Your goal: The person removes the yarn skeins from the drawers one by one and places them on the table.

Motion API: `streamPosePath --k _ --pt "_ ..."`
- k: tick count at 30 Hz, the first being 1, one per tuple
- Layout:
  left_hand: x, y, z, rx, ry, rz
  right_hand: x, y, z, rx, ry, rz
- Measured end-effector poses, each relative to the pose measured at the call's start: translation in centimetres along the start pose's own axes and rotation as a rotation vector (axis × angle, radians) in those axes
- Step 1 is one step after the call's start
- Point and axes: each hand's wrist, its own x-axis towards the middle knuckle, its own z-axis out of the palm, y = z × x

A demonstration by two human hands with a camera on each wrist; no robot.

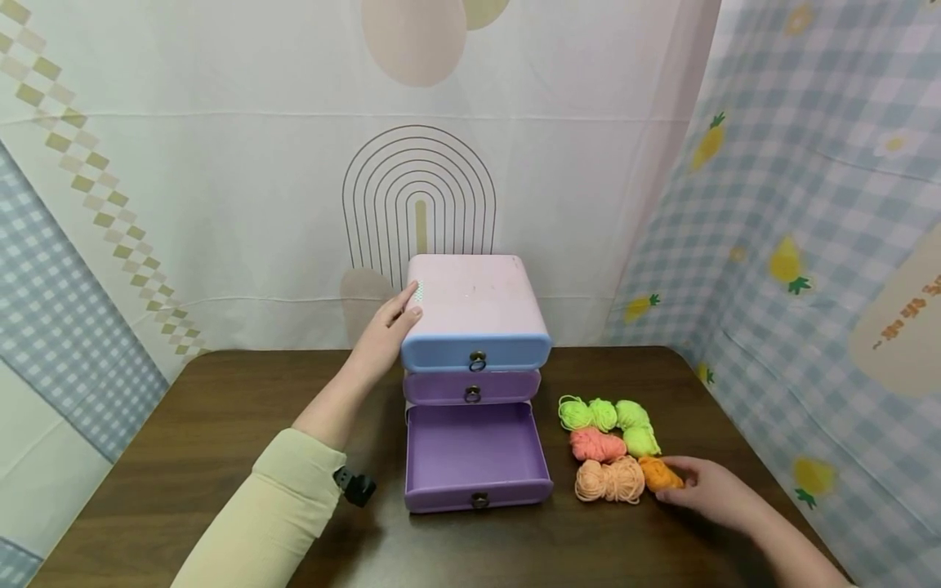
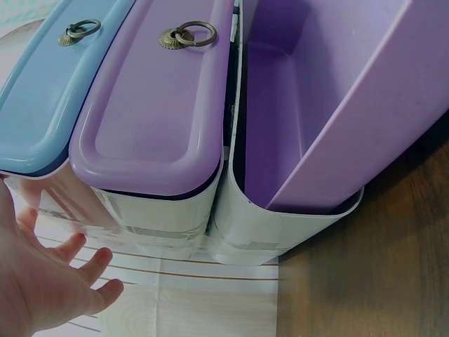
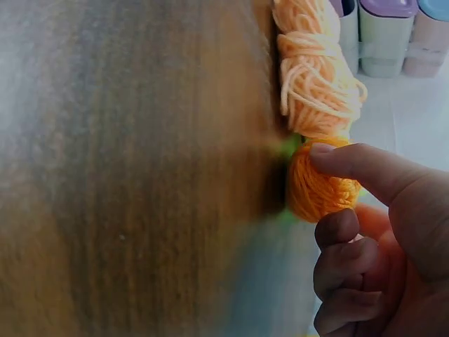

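Observation:
A small three-tier drawer cabinet (image 1: 470,294) stands on the table, with a pink top. Its bottom purple drawer (image 1: 470,449) is pulled out with nothing in it; the blue drawer (image 1: 441,353) and middle purple drawer (image 2: 154,105) are closed. My left hand (image 1: 385,331) rests against the cabinet's upper left side, fingers spread in the left wrist view. To the right, my right hand (image 1: 709,490) pinches an orange yarn skein (image 3: 319,182) between thumb and fingers. Beside that skein lies a peach yarn skein (image 1: 610,480), with a coral yarn skein (image 1: 597,445) behind it.
Bright green yarn skeins (image 1: 588,414) lie at the back of the yarn group. The dark wooden table (image 1: 243,425) ends at a white curtain (image 1: 257,204) behind and a checked curtain (image 1: 809,204) on the right.

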Motion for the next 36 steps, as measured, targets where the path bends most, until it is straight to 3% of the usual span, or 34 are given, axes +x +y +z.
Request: streamPosePath --k 10,25,36 --pt "0.0 -0.1 0.0 0.007 0.003 -0.002 -0.1 -0.3 0.3 0.016 -0.003 0.018" --pt "0.0 0.0 0.0 0.019 0.008 -0.006 -1.2 -0.4 -1.2 0.033 -0.028 0.003" --pt "0.0 0.1 0.1 0.024 0.015 -0.009 -1.9 -1.8 -1.1 0.080 0.008 -0.088"
